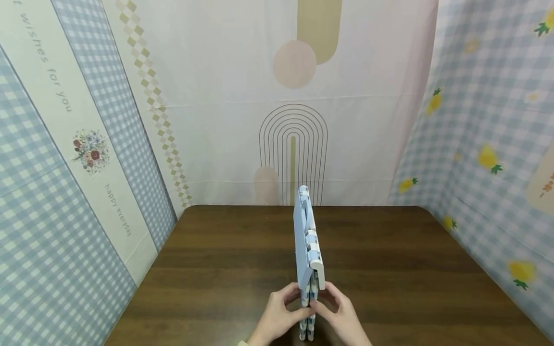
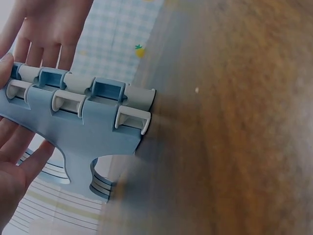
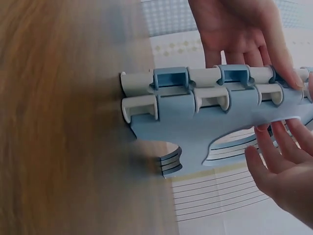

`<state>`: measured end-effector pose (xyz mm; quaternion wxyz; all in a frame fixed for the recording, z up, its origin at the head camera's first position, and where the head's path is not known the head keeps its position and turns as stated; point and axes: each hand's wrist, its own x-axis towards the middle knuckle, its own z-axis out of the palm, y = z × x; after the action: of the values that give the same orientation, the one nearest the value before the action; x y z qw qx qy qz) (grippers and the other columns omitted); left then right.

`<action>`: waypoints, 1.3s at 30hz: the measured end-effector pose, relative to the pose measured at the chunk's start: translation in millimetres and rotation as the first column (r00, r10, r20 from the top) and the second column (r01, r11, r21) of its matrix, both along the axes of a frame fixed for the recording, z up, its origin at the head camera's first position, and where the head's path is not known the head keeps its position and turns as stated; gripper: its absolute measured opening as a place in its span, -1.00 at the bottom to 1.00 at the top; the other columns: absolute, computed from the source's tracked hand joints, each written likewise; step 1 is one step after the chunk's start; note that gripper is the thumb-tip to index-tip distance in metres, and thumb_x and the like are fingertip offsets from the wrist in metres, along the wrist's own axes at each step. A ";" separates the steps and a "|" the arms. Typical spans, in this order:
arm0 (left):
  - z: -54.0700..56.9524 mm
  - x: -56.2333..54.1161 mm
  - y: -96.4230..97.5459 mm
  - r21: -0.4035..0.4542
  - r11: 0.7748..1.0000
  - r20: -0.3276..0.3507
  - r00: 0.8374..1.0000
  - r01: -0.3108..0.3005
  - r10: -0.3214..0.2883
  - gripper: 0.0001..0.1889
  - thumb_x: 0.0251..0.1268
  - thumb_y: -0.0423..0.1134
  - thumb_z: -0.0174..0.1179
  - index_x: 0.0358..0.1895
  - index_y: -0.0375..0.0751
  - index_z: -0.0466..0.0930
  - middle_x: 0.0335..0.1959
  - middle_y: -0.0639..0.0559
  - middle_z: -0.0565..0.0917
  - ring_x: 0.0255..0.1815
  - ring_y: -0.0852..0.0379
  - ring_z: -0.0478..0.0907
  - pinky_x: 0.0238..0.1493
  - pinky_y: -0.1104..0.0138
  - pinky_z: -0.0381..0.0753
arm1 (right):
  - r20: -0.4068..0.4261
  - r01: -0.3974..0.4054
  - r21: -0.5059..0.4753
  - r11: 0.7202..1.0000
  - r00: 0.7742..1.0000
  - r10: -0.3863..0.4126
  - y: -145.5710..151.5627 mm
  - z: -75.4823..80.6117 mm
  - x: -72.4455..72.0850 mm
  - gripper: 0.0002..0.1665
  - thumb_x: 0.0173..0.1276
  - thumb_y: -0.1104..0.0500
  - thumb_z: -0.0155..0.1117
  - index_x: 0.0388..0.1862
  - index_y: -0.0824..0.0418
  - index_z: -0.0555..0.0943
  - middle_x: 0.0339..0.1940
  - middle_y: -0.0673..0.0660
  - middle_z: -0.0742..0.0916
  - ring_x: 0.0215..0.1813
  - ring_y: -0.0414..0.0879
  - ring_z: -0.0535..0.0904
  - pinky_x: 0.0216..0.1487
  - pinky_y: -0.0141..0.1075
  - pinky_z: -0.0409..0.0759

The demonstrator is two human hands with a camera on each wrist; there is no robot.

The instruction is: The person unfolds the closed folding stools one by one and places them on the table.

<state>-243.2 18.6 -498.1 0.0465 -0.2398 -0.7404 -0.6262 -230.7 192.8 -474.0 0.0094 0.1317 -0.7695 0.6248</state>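
Wood-grain desk (image 1: 207, 269) spreads before a pale cloth backdrop (image 1: 216, 62). At the desk's six o'clock, a folded plastic stool (image 1: 302, 254) is held upright on edge, light blue and white, with interlocking hinge knuckles and rounded cut-outs. From eight o'clock the left hand (image 1: 279, 311), and from four o'clock the right hand (image 1: 343, 311), pinch its near end between thumb and fingers, presumably to steady the slim shape. Fruit-printed gingham cloth (image 1: 467, 115) hangs at two o'clock.
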 end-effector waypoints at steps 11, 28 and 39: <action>1.4 2.7 -8.4 -0.021 1.000 -0.044 0.999 -0.014 0.013 -0.58 0.14 -0.20 0.39 0.08 -0.19 0.59 0.00 -0.13 0.73 0.06 0.12 0.66 0.16 0.34 0.59 | 0.011 -0.034 0.007 0.999 0.999 0.033 -5.3 4.8 8.0 -0.54 0.42 0.23 0.17 0.24 0.36 0.40 0.22 0.40 0.59 0.06 -0.51 0.51 0.03 -0.46 0.55; -0.2 10.3 -35.8 -0.059 0.998 -0.074 0.997 -0.003 -0.002 -0.57 0.10 -0.27 0.41 0.06 -0.28 0.60 -0.11 -0.22 0.75 -0.05 0.19 0.69 0.05 0.28 0.68 | -0.177 0.050 0.103 0.993 0.984 -0.031 10.5 -4.9 14.9 -0.59 0.32 0.32 0.26 0.13 0.40 0.50 -0.06 0.33 0.72 -0.08 -0.47 0.58 -0.16 -0.39 0.67; 0.7 5.3 -51.2 -0.098 0.994 -0.123 0.992 -0.050 0.038 -0.60 0.03 -0.32 0.44 -0.01 -0.28 0.62 -0.17 -0.18 0.77 -0.11 0.22 0.70 0.00 0.26 0.70 | -0.298 0.195 0.188 0.963 0.945 -0.134 10.7 -2.5 14.2 -0.63 0.24 0.31 0.34 0.04 0.29 0.60 -0.14 0.11 0.77 -0.12 -0.45 0.60 -0.09 -0.34 0.64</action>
<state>-237.9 -32.5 -497.4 0.0929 -0.2631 -0.7721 -0.5710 -216.5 203.6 -476.5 0.1571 0.1546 -0.8315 0.5099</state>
